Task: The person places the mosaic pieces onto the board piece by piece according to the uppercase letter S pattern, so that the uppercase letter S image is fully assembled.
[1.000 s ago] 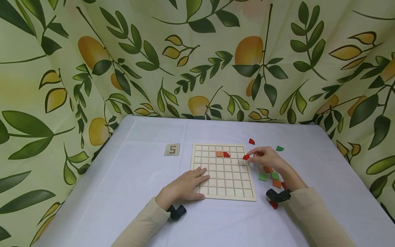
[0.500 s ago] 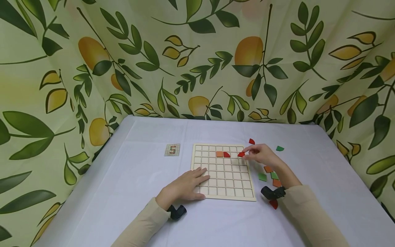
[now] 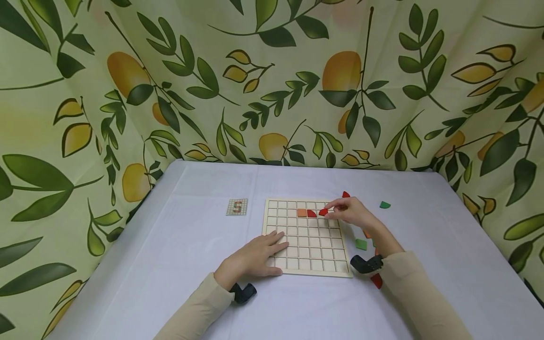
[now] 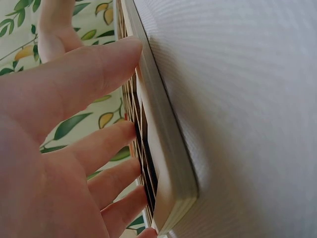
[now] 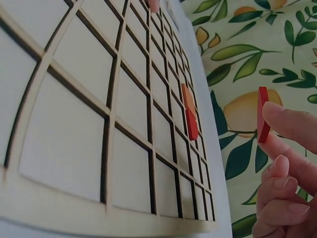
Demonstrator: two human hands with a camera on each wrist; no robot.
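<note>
A wooden grid board lies on the white-covered table. In its second row sit an orange square tile and, right beside it, a red quarter-circle tile. My right hand pinches another red quarter-circle tile between thumb and index finger, held above the board just right of those two. The right wrist view shows that tile edge-on, raised off the grid. My left hand rests with spread, straight fingers on the board's lower left corner, its thumb along the near edge.
Left of the board lies a small pattern card with an S-like figure on a grid. To the right are a green square tile, a green quarter-circle tile and red tiles, some partly hidden by my right arm. A patterned curtain hangs behind.
My right hand has moved left from the board's right edge, carrying the red quarter-circle tile over the second row toward the placed tiles. My left hand has stayed put.
</note>
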